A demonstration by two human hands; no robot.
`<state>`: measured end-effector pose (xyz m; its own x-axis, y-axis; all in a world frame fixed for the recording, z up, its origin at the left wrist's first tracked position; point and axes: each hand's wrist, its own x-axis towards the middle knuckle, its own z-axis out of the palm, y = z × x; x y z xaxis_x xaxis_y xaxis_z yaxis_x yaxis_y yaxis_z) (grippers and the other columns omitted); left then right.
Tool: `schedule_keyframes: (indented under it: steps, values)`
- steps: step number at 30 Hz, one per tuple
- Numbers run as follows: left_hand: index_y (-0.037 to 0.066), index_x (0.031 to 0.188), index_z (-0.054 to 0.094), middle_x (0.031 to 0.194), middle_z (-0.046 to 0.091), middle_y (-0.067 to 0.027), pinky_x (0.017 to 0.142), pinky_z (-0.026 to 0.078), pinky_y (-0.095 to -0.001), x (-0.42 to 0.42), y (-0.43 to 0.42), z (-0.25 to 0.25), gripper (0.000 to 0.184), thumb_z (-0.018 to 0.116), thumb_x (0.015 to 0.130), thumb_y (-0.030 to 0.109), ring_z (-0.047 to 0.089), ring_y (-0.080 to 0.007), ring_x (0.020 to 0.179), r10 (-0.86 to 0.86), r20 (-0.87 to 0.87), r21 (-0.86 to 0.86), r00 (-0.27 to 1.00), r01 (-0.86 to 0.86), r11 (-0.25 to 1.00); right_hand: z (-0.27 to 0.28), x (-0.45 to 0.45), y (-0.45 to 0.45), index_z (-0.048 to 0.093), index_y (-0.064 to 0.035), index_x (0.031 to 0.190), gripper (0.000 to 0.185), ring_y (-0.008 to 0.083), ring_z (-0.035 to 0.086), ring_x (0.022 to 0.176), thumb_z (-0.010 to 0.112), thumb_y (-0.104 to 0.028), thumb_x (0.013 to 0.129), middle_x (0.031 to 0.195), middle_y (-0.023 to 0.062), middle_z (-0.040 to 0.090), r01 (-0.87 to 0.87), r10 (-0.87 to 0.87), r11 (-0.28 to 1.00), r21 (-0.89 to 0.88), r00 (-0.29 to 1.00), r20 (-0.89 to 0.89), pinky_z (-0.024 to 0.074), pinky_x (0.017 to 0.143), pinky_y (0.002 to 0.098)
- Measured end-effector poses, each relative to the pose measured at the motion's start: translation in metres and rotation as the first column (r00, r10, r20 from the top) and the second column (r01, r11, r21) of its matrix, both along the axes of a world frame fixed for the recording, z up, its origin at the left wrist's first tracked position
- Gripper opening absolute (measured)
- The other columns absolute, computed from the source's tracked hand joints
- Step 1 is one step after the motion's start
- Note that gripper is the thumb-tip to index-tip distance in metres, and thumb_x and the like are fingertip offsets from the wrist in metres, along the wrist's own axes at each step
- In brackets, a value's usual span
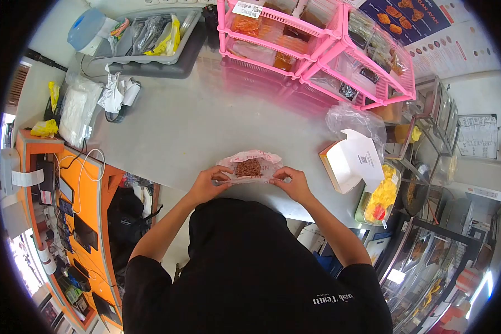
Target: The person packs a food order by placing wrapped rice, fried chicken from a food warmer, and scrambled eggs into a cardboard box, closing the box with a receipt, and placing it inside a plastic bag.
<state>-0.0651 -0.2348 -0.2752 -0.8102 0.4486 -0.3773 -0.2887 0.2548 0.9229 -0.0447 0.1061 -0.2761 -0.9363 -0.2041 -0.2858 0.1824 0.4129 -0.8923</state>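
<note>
A white paper food bag [256, 155] with red print lies near the front edge of the steel table [195, 128]. Its mouth gapes, showing brown, crumbly food [249, 168] inside. My left hand [210, 182] pinches the bag's left edge between thumb and fingers. On the opposite side, my right hand [291, 185] grips the right edge in the same way. To the right of my right hand is an open white cardboard box [357, 158]. Behind that box lies a clear plastic bag [362, 123].
Pink racks [323, 47] holding packets stand along the back. A grey tray [186, 42] with plastic bags is at back left, near a receipt printer [129, 93]. A container of yellow food [383, 195] sits at right. An orange shelf [86, 206] with phones borders the left.
</note>
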Motion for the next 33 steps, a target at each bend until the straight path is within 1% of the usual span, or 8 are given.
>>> schedule_keyframes:
  steps: [2, 8, 17, 22, 26, 29, 32, 33]
  values:
    - [0.002, 0.123, 0.069, 0.119, 0.074, -0.0079, 0.097, 0.056, -0.0351, 0.002, -0.002, -0.008, 0.036, 0.081, 0.089, 0.003, 0.072, -0.0151, 0.102, 0.013, -0.008, 0.029, 1.000, -0.013, 0.999, 0.009, 0.000, -0.001, 0.075, -0.0016, 0.102, 0.016, 0.0133, 0.072, 0.087, 0.081, -0.013, 0.093, 0.093, 0.0061, 0.078, 0.042, -0.045, 0.999, -0.035, 0.995, -0.093, 0.0567, 0.083, 0.0291]
    - [0.000, 0.118, 0.071, 0.118, 0.074, -0.0088, 0.100, 0.056, -0.0337, 0.004, 0.001, -0.011, 0.030, 0.080, 0.089, 0.001, 0.071, -0.0160, 0.105, 0.053, -0.047, 0.059, 0.997, -0.050, 0.997, 0.024, -0.010, 0.027, 0.071, -0.0010, 0.096, 0.017, 0.0125, 0.067, 0.080, 0.073, -0.017, 0.101, 0.086, 0.0072, 0.073, 0.418, -0.389, 0.876, -0.241, 0.907, 0.158, 0.0529, 0.075, 0.0270]
    - [0.002, 0.112, 0.076, 0.104, 0.076, -0.0078, 0.090, 0.056, -0.0323, 0.003, 0.005, -0.003, 0.026, 0.084, 0.089, 0.010, 0.070, -0.0155, 0.093, 0.021, -0.070, -0.013, 0.997, -0.022, 1.000, 0.030, -0.012, 0.021, 0.073, -0.0005, 0.105, 0.016, 0.0102, 0.064, 0.075, 0.069, -0.016, 0.104, 0.087, 0.0037, 0.072, 0.444, -0.469, 0.859, -0.254, 0.883, -0.041, 0.0524, 0.073, 0.0256]
    - [0.002, 0.108, 0.077, 0.097, 0.076, -0.0099, 0.085, 0.055, -0.0332, 0.002, 0.005, -0.010, 0.026, 0.086, 0.088, 0.015, 0.069, -0.0170, 0.088, -0.065, -0.195, -0.128, 0.979, 0.040, 0.991, 0.024, -0.009, 0.014, 0.073, -0.0041, 0.114, 0.028, 0.0207, 0.068, 0.094, 0.079, -0.022, 0.093, 0.105, 0.0089, 0.074, 0.085, -0.077, 0.996, 0.031, 0.976, -0.202, 0.0550, 0.083, 0.0345]
    - [0.000, 0.106, 0.075, 0.097, 0.076, -0.0120, 0.082, 0.056, -0.0336, 0.000, 0.009, -0.006, 0.024, 0.083, 0.090, 0.016, 0.071, -0.0201, 0.086, -0.040, -0.271, -0.116, 0.962, 0.009, 0.993, 0.027, -0.007, -0.005, 0.074, -0.0072, 0.114, 0.037, 0.0269, 0.065, 0.107, 0.084, -0.028, 0.086, 0.113, 0.0122, 0.073, -0.110, 0.246, 0.934, 0.340, 0.889, -0.386, 0.0543, 0.087, 0.0404]
    - [0.001, 0.106, 0.074, 0.098, 0.077, -0.0104, 0.082, 0.055, -0.0340, 0.003, 0.011, -0.007, 0.021, 0.080, 0.093, 0.016, 0.070, -0.0183, 0.090, 0.006, -0.254, -0.089, 0.967, -0.030, 0.996, 0.002, -0.007, 0.000, 0.074, -0.0072, 0.110, 0.029, 0.0258, 0.067, 0.099, 0.080, -0.027, 0.090, 0.110, 0.0114, 0.074, -0.165, 0.322, 0.893, 0.418, 0.884, -0.339, 0.0538, 0.083, 0.0383]
    - [0.001, 0.106, 0.074, 0.095, 0.076, -0.0124, 0.079, 0.054, -0.0346, 0.003, 0.012, -0.011, 0.020, 0.078, 0.095, 0.017, 0.071, -0.0190, 0.086, 0.050, -0.261, -0.097, 0.964, -0.078, 0.992, -0.031, -0.006, 0.003, 0.074, -0.0059, 0.105, 0.024, 0.0263, 0.068, 0.090, 0.076, -0.027, 0.095, 0.103, 0.0116, 0.075, -0.118, 0.118, 0.993, 0.014, 0.993, 0.002, 0.0533, 0.080, 0.0366]
    - [0.001, 0.106, 0.074, 0.093, 0.076, -0.0131, 0.076, 0.055, -0.0355, 0.003, 0.013, -0.012, 0.021, 0.078, 0.095, 0.018, 0.071, -0.0199, 0.083, 0.081, -0.261, -0.111, 0.962, -0.113, 0.987, -0.028, -0.007, 0.000, 0.074, -0.0052, 0.105, 0.024, 0.0233, 0.067, 0.088, 0.075, -0.028, 0.096, 0.100, 0.0113, 0.074, -0.087, 0.087, 0.996, 0.034, 0.996, 0.007, 0.0529, 0.080, 0.0351]
